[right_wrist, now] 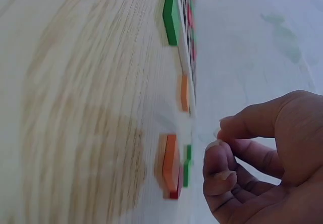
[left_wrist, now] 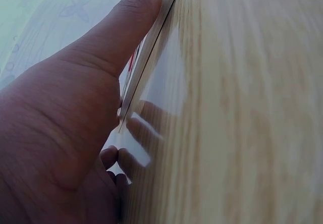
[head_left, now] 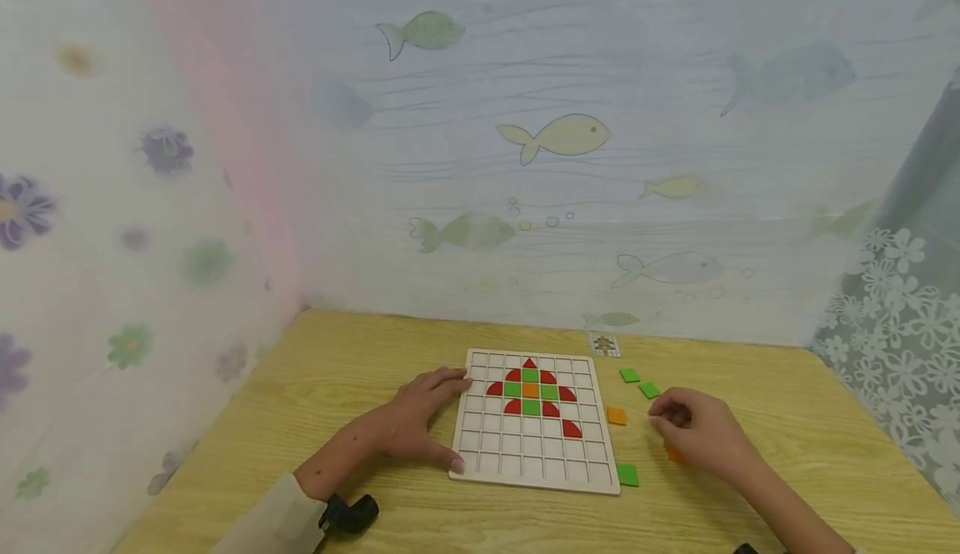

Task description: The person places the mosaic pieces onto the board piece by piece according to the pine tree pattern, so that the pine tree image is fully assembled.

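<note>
A white gridded board (head_left: 495, 462) lies flat on the table with red, green and orange pieces set in several squares. My left hand (head_left: 416, 416) rests at its left edge, thumb on the near corner and fingertips farther up. The left wrist view shows the thumb (left_wrist: 121, 27) stretched along the board's edge. Right of the board, my right hand (head_left: 705, 433) hovers above an orange tile (head_left: 675, 455), partly hidden beneath it. In the right wrist view its fingers are curled, thumb and fingertips close together, and no piece shows between them.
Two green tiles (head_left: 628, 376) lie beyond the right hand. Another orange tile (head_left: 617, 416) and a green tile (head_left: 627, 475) sit by the board's right edge. A small pattern card (head_left: 604, 345) is at the back, before the fish-print curtain (head_left: 555, 271). A red piece (right_wrist: 175, 191) is behind the orange tile.
</note>
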### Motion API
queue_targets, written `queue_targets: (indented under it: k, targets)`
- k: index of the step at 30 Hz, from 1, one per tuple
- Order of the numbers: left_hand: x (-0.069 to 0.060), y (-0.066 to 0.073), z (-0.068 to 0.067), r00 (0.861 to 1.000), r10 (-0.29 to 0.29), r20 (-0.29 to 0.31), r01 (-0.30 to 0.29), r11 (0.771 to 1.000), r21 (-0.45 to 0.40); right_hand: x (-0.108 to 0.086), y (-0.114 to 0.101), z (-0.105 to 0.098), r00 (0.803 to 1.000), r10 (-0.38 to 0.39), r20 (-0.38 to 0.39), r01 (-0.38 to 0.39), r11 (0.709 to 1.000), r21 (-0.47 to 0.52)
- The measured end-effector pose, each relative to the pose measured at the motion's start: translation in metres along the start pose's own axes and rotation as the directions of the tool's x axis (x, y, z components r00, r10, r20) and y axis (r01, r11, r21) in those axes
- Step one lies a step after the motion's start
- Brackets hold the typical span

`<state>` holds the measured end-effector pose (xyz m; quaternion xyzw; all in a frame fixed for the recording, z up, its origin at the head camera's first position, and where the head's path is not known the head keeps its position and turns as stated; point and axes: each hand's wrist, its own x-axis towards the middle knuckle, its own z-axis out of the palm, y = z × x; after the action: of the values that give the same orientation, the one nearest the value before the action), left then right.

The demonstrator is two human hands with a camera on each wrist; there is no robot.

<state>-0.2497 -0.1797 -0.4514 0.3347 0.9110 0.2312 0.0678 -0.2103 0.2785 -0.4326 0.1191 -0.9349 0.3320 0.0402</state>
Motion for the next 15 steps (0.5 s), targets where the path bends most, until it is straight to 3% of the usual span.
queue_targets:
  k: [9,15]
  targets:
    - [0.001,-0.002,0.0,1.0,0.001,-0.01,-0.001,1.0,-0.004,-0.007,0.022,-0.017,0.999,0.046,0.013,-0.045,0.997,-0.063]
    - [0.001,-0.001,0.0,1.0,0.0,-0.013,0.0,1.0,0.0,-0.007,0.029,-0.021,0.995,0.07,0.077,-0.066,0.997,-0.051]
